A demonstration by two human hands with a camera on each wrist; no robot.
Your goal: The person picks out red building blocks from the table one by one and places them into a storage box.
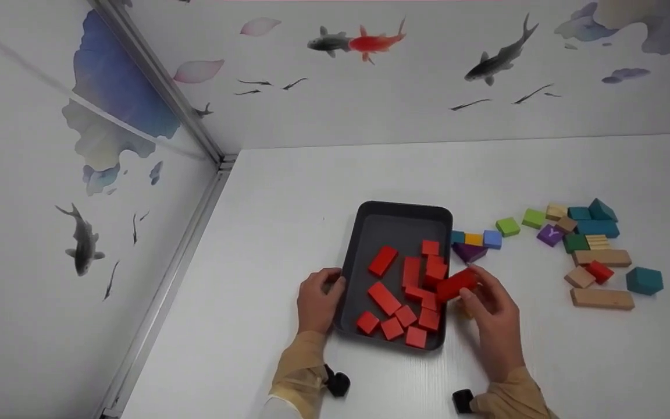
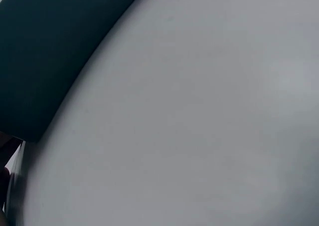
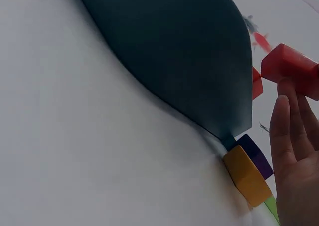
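Note:
My right hand (image 1: pixel 495 317) pinches a red block (image 1: pixel 455 284) between thumb and fingers, at the right rim of a dark grey tray (image 1: pixel 390 218). In the right wrist view the red block (image 3: pixel 291 69) shows above the fingertips, higher than the tray's side (image 3: pixel 179 51). At the tray's left rim, my left hand (image 1: pixel 316 302) grips the edge with fingers and thumb. Inside the tray lie several red blocks, among them a long one (image 1: pixel 382 261) by itself and a cluster along the right side. The left wrist view has only the tray's dark wall (image 2: pixel 60 51) and white tabletop.
Beside the tray's right rim stand a purple triangular block (image 1: pixel 470 252) and small blue and orange blocks. A yellow block (image 3: pixel 246 178) sits near my right hand. Farther right are wooden planks (image 1: pixel 602 299), a teal block (image 1: pixel 644 280) and a red cube (image 1: pixel 600 272). Fish-printed walls border the table.

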